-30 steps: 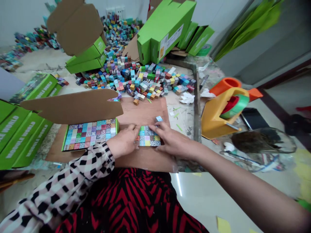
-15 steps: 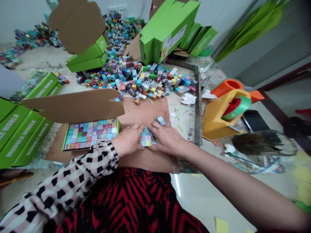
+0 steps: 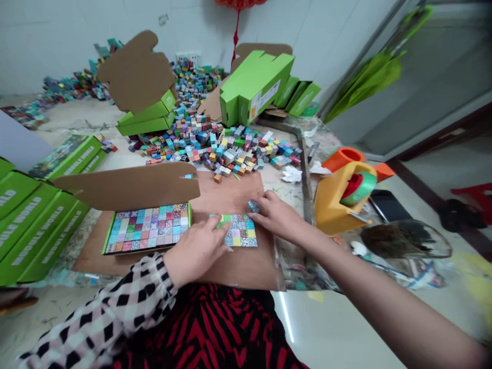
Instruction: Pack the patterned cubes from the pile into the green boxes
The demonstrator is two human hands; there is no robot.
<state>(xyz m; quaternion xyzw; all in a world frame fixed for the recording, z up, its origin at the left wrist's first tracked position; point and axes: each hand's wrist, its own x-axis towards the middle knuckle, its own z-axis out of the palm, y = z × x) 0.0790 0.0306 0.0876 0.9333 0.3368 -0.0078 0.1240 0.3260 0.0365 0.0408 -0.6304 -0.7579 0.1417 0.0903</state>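
A flat group of small printed cubes (image 3: 240,233) lies on a brown cardboard sheet (image 3: 230,192) in front of me. My left hand (image 3: 202,246) rests at the left side of this group, its fingers stretched over the edge and partly hiding it. My right hand (image 3: 279,218) is closed at the thumb and fingertips on a blue-grey patterned cube (image 3: 253,206), just behind the group's far right corner. To the left stands an open green box (image 3: 189,218) packed with rows of cubes, its cardboard lid (image 3: 130,187) raised.
Loose cubes (image 3: 230,148) are heaped behind the sheet. Green boxes (image 3: 46,225) are stacked on the left, with more green boxes (image 3: 253,89) at the back. To the right are a metal frame edge (image 3: 306,189), a yellow tape dispenser (image 3: 326,200), a phone (image 3: 390,205) and a bottle (image 3: 403,241).
My right hand has left the right side of the cube group and taken hold of the loose patterned cube. My left hand stays at the group's left side. The view has tilted up.
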